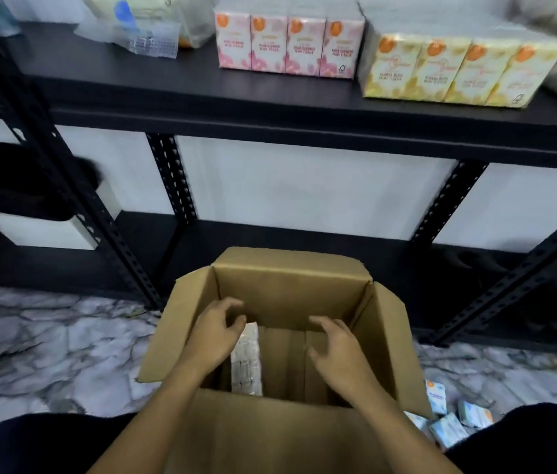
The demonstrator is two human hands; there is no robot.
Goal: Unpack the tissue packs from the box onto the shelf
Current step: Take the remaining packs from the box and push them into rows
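An open cardboard box stands on the floor in front of me, flaps spread. Inside, one whitish tissue pack lies along the left wall; the rest of the box bottom is bare cardboard. My left hand hovers inside the box just above that pack, fingers loosely curled and holding nothing. My right hand hangs over the box's right half, fingers spread and empty. On the black shelf above stand a pink tissue pack bundle and a yellow tissue pack bundle.
Clear plastic packaging lies at the shelf's left. Several small blue tissue packs lie on the marble floor right of the box. Black perforated uprights frame the rack. A dark object sits at left on the lower level.
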